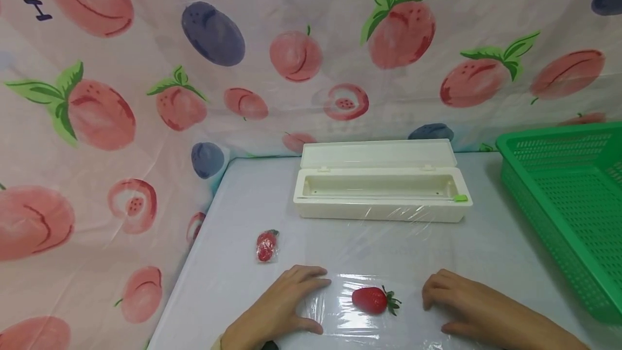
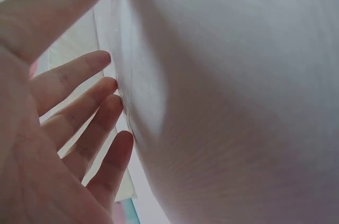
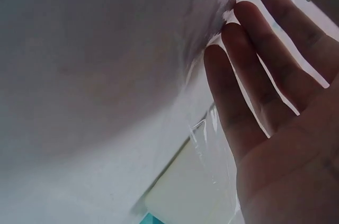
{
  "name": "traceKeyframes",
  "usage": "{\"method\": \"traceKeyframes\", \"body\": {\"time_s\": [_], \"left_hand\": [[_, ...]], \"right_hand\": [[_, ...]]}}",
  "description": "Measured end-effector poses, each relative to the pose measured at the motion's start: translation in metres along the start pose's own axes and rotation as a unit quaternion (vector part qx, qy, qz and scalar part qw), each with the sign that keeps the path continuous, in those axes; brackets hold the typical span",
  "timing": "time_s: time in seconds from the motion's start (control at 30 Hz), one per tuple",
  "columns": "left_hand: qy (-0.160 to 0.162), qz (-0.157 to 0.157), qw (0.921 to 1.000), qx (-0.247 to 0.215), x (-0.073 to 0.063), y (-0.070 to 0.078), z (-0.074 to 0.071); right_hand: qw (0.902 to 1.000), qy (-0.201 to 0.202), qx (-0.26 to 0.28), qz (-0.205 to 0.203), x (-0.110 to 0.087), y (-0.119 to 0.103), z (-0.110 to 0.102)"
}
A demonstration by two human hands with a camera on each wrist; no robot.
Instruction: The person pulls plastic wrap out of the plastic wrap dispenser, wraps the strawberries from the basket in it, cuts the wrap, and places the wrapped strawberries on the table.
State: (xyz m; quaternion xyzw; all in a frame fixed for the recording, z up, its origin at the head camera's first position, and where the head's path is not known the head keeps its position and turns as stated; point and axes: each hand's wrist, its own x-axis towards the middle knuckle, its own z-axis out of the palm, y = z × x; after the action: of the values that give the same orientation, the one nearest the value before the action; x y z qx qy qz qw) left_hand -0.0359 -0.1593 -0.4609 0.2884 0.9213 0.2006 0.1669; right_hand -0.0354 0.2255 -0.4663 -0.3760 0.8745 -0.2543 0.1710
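A red strawberry (image 1: 370, 300) with green leaves lies on a sheet of clear plastic wrap (image 1: 350, 324) at the front of the table. The wrap stretches back to a white, long wrap dispenser box (image 1: 381, 211), whose lid stands raised. To the strawberry's left, my left hand (image 1: 286, 307) touches the film's edge with spread fingers and thumb. On the other side, my right hand (image 1: 466, 307) rests at the film, its fingers slightly bent. Both wrist views show fingers (image 2: 79, 83) and fingers (image 3: 259, 70) nearly straight along the film, gripping nothing.
A small wrapped red fruit piece (image 1: 266, 246) lies left of the film. The green perforated basket (image 1: 544, 220) occupies the right side. A fruit-print cloth (image 1: 311, 15) hangs behind the white table (image 1: 223, 215). A bright green slider (image 1: 460, 198) sits on the box's right end.
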Motion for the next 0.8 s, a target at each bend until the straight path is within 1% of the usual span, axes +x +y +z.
{"method": "traceKeyframes", "body": {"time_s": [0.13,0.3,0.4,0.47,0.53,0.57,0.7,0.8], "left_hand": [[-0.014,0.001,0.9998,-0.017,-0.002,-0.002,-0.001],[-0.019,0.018,0.9993,-0.025,-0.005,-0.007,-0.002],[-0.026,0.027,0.9985,-0.04,-0.008,-0.01,-0.003],[-0.033,0.03,0.9978,-0.049,-0.01,-0.012,-0.004],[-0.043,0.03,0.9968,-0.061,-0.012,-0.014,-0.005],[-0.046,0.032,0.9963,-0.065,-0.013,-0.014,-0.005],[-0.047,0.044,0.9953,-0.071,-0.014,-0.017,-0.006],[-0.041,0.058,0.9948,-0.073,-0.015,-0.018,-0.006]], "right_hand": [[0.9989,-0.027,0.022,0.031,-0.003,0.001,-0.002],[0.9977,-0.038,0.041,0.038,-0.009,0.005,-0.001],[0.9972,-0.036,0.059,0.028,-0.013,0.009,0.0],[0.9975,-0.026,0.064,0.008,-0.015,0.012,0.001],[0.9984,-0.006,0.05,-0.024,-0.017,0.013,0.003],[0.9983,-0.002,0.05,-0.03,-0.018,0.014,0.004],[0.9962,0.045,0.003,-0.075,-0.021,0.014,0.008],[0.9928,0.072,-0.021,-0.094,-0.023,0.014,0.01]]}}
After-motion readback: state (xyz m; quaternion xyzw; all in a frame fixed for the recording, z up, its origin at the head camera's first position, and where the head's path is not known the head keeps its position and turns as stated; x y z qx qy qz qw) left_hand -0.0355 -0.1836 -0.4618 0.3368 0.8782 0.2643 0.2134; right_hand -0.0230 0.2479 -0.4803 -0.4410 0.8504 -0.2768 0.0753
